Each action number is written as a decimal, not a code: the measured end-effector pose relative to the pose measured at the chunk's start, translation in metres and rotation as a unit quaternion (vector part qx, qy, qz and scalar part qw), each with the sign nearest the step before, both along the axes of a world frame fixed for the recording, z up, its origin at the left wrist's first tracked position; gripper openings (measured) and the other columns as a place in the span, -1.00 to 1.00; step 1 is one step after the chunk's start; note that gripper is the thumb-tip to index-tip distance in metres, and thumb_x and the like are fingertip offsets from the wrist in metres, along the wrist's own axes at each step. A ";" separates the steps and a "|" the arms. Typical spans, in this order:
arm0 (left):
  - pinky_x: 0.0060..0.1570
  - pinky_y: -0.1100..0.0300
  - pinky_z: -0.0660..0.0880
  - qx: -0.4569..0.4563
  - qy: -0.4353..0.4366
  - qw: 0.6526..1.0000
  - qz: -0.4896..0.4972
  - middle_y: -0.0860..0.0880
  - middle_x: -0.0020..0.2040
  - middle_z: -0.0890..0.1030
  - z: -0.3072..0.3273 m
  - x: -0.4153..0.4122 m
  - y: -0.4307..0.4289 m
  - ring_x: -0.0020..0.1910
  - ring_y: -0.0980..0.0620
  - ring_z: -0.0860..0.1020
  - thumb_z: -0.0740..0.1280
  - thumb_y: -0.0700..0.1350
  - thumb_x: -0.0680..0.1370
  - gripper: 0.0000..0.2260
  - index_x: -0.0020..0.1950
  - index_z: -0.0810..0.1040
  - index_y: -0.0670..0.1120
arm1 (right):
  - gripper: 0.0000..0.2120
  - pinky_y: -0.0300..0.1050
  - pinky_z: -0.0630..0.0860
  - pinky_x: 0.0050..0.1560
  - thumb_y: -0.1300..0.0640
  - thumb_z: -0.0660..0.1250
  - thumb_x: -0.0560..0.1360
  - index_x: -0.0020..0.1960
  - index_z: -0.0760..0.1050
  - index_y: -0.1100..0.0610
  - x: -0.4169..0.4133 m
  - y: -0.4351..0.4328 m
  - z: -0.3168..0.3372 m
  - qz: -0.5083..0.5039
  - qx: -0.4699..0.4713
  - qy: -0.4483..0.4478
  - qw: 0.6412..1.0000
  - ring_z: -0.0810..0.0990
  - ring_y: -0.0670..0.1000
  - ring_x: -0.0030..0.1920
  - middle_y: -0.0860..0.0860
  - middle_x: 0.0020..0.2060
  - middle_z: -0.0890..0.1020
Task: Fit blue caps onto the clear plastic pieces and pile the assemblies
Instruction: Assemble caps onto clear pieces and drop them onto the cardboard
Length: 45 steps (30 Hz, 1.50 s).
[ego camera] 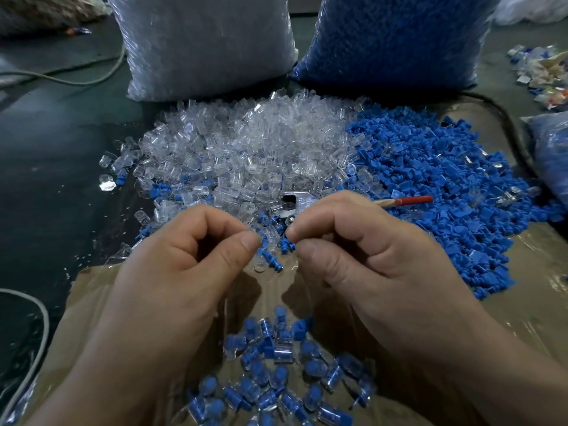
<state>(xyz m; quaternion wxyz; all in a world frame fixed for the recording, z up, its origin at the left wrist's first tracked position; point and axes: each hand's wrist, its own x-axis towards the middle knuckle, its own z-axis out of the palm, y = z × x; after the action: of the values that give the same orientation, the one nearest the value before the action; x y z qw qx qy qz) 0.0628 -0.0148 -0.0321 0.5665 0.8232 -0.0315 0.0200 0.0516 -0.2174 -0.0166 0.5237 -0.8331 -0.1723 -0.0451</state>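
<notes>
A heap of clear plastic pieces (246,149) lies ahead of me, with a heap of blue caps (445,192) to its right. My left hand (196,259) pinches a clear piece (266,238) between thumb and forefinger. My right hand (362,250) pinches a blue cap (287,242) just right of it; the two parts nearly touch. Below my hands lies a pile of finished assemblies (276,370), clear bodies with blue caps in them.
Two big plastic sacks stand behind the heaps, one of clear pieces (203,44) and one of blue caps (396,38). A red-handled tool (408,200) lies on the blue heap. A small metal part (295,204) sits between the heaps. Cables run along the left.
</notes>
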 end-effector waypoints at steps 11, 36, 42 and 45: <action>-0.42 0.15 0.56 -0.097 0.061 0.992 -0.058 -0.09 -0.35 0.66 -0.005 -0.002 -0.014 -0.42 -0.02 0.61 0.46 0.17 0.29 -0.74 -0.14 0.65 0.06 | -0.91 -0.19 0.52 -0.03 0.12 0.34 0.54 0.00 0.59 0.09 0.000 0.005 -0.007 0.006 -0.061 -0.133 0.989 0.59 -0.11 0.00 -0.13 -0.07 0.60; -0.38 0.10 0.57 -0.103 0.013 0.994 -0.024 -0.02 -0.31 0.62 -0.014 0.001 -0.010 -0.42 -0.06 0.60 0.51 -0.04 0.32 -0.82 -0.13 0.61 0.15 | -0.23 0.11 0.10 0.46 -0.44 -0.14 0.33 0.47 -0.02 -0.17 0.018 -0.025 0.005 -0.093 -0.547 0.055 0.830 0.13 0.09 0.46 -0.05 0.45 0.23; -0.38 0.14 0.58 -0.099 0.009 0.995 -0.028 -0.01 -0.29 0.63 -0.015 0.002 -0.009 -0.40 -0.04 0.61 0.61 0.05 0.30 -0.73 -0.09 0.62 0.16 | -0.18 0.07 0.22 0.38 -0.50 -0.15 0.26 0.46 -0.06 -0.22 0.024 -0.036 0.010 -0.074 -0.561 0.065 0.822 0.17 0.05 0.41 -0.15 0.43 0.26; -0.39 0.19 0.56 -0.111 0.012 0.993 -0.027 -0.03 -0.31 0.63 -0.015 0.002 -0.010 -0.42 -0.03 0.61 0.50 0.12 0.27 -0.76 -0.10 0.62 0.16 | -0.22 0.07 0.28 0.29 -0.50 -0.10 0.27 0.44 -0.01 -0.25 0.027 -0.035 0.010 -0.061 -0.554 0.067 0.828 0.21 0.03 0.34 -0.21 0.34 0.36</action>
<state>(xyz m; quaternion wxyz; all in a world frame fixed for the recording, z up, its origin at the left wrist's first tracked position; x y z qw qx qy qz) 0.0649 -0.0249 -0.0470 0.6550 0.7543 -0.0445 -0.0022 0.0787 -0.2525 -0.0065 -0.0193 -0.9931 -0.0821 0.0820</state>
